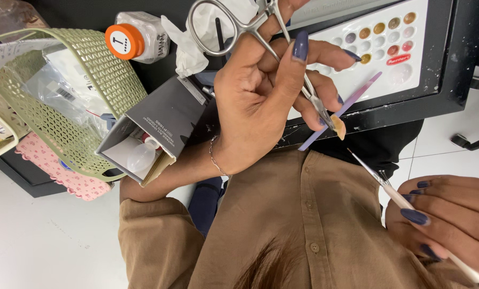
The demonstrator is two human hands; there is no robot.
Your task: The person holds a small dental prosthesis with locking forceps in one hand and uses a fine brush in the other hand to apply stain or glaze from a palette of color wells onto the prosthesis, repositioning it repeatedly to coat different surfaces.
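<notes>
While your left hand (pixel 255 96) is clamping steel forceps (pixel 261 37) whose tips are pinching a small tan nail tip (pixel 339 127) beyond the desk's near edge, your right hand (pixel 445 219) is closing its grip around a fine brush (pixel 381 179). Its bristle point is aiming up and left toward the nail tip, near it but apart. The brush's long axis is running diagonally from that hand. A white paint palette (pixel 410 75) is lying on the desk behind, with a lilac stick (pixel 357 99) leaning across it.
</notes>
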